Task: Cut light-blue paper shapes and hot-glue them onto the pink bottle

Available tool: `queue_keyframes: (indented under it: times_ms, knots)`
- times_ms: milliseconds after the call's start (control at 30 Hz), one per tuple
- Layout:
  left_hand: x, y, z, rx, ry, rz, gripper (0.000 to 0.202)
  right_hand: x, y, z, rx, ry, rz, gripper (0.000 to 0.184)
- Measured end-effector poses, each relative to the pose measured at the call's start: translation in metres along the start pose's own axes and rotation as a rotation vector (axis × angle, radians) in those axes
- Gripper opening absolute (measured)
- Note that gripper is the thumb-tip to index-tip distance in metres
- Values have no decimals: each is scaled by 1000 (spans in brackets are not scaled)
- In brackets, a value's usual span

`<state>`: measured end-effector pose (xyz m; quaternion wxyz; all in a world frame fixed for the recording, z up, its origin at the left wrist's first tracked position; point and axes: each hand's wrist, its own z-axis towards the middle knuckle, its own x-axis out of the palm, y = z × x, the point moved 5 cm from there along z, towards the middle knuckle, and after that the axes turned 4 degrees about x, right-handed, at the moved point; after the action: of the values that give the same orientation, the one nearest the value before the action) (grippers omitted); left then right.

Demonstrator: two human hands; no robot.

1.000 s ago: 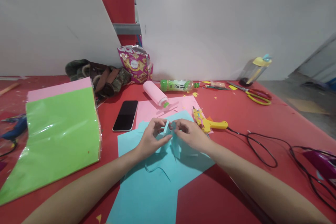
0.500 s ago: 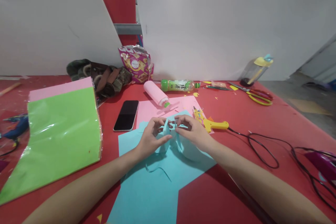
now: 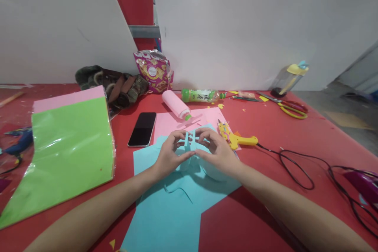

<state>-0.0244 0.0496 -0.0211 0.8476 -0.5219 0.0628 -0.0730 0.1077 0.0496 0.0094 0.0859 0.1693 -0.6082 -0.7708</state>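
My left hand [image 3: 170, 153] and my right hand [image 3: 216, 150] meet over a large light-blue paper sheet [image 3: 174, 212] on the red table [image 3: 265, 204]. Both hands pinch a small cut piece of light-blue paper [image 3: 190, 141] between their fingertips, its strips standing up between them. A curled part of the blue paper lies under my right hand. A pink sheet [image 3: 168, 122] lies just behind the blue one. A yellow glue gun [image 3: 236, 138] rests right of my right hand.
A black phone [image 3: 142, 128], a pink bottle [image 3: 176, 104] and a green drink bottle [image 3: 202, 95] lie behind the hands. A packet of green and pink paper [image 3: 65, 153] sits at left. Scissors [image 3: 288, 108], a clear bottle [image 3: 288, 78] and black cables [image 3: 298, 169] lie at right.
My fingertips have shifted on the small blue piece, drawing closer together and a little farther from me. The curled paper under my right hand has flattened somewhat.
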Motion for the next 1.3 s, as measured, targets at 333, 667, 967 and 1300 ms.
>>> queue_keyframes:
  times_ms: [333, 667, 967, 1300]
  knots:
    - [1, -4, -1, 92, 49, 89, 32, 2, -1, -1, -48, 46, -104, 16]
    - [0, -7, -1, 191, 64, 155, 32, 3, 0, -1, -86, 101, -138, 16]
    - [0, -7, -1, 194, 65, 152, 36, 2, 1, -2, -119, 134, -219, 17]
    - [-1, -6, -1, 226, 58, 195, 38, 2, 6, -1, -206, 131, -308, 18]
